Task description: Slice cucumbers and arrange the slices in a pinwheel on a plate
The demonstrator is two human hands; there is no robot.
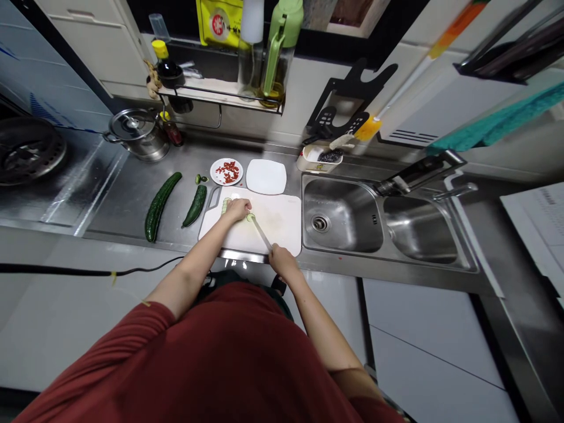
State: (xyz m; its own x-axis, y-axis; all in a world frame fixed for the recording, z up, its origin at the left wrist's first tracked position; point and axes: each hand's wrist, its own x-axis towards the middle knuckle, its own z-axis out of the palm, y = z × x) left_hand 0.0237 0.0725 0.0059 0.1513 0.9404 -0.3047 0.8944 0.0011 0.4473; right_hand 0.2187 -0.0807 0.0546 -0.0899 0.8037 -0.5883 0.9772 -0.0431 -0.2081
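My right hand (282, 261) is closed round the handle of a knife (262, 234), whose blade lies over the white cutting board (282, 220). At the blade's tip is a pale green cucumber slice (251, 217). My left hand (238, 210) is on the board just left of that tip, its fingers bent together; what they hold, if anything, is too small to tell. More cucumber slices (225, 204) lie on the board beside the left hand. Left of the board are a shorter cucumber piece (194, 206) and a long whole cucumber (161, 207).
Behind the board stand a plate of chopped red pieces (238, 177) and an empty white plate (266, 177). Small green end pieces (201, 178) lie nearby. A steel pot (147, 144) is at the back left. The double sink (341, 214) adjoins the board's right side.
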